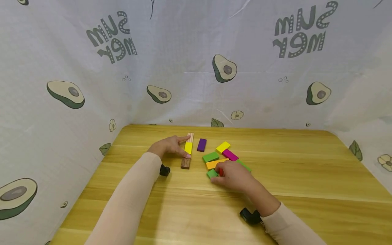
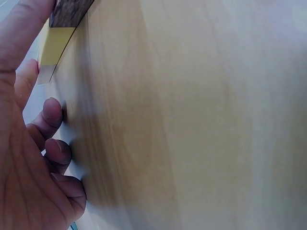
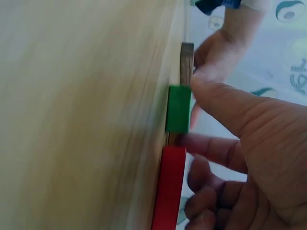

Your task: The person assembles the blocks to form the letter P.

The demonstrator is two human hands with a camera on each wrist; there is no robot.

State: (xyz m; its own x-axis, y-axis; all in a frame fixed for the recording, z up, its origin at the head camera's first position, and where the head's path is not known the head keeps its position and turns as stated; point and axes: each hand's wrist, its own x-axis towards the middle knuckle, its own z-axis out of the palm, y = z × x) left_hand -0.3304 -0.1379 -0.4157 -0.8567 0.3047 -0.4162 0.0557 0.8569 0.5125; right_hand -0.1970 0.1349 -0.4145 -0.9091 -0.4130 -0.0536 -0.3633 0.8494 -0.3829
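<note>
Fingers of left hand [image 1: 172, 145] spread along a three-block row [image 1: 188, 147], touching it. Right hand's [image 1: 235, 174] bracket a small green block [image 1: 212, 174] on tabletop [image 1: 190, 211]; pinched or not, cannot tell. Red block [image 3: 169, 191] mostly hidden, head view.

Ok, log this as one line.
left hand: touching row of brown, yellow, beige rectangular blocks | right hand: around small green rectangular block | right grip: unclear

A pale block [image 1: 191, 139], a yellow block [image 1: 188, 148] and a brown block [image 1: 185, 163] lie end to end in a row; to the right, a green block [image 1: 212, 174] lies near a partly hidden red block [image 1: 221, 172].
</note>
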